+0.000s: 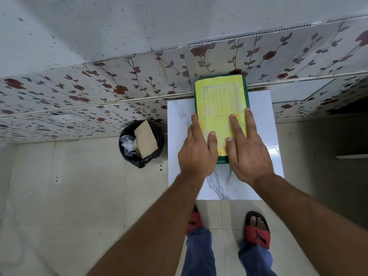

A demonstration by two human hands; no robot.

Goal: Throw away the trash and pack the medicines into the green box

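Observation:
The green box (221, 159) lies closed on a small white marble-patterned table (179, 124), its lid covered by a yellow handwritten sheet (220, 96). My left hand (196, 151) rests flat on the box's near left edge, fingers spread. My right hand (247, 150) lies flat on the lid's near right part, fingers apart. Neither hand grips anything. No medicines are visible; the box's inside is hidden. A black-lined trash bin (123, 150) stands on the floor left of the table and holds a brown cardboard piece (146, 139) and crumpled clear plastic (128, 143).
A wall of flower-patterned tiles (119, 90) runs right behind the table and bin. Beige floor tiles (69, 186) spread to the left and front. My feet in red sandals (257, 232) stand at the table's near edge.

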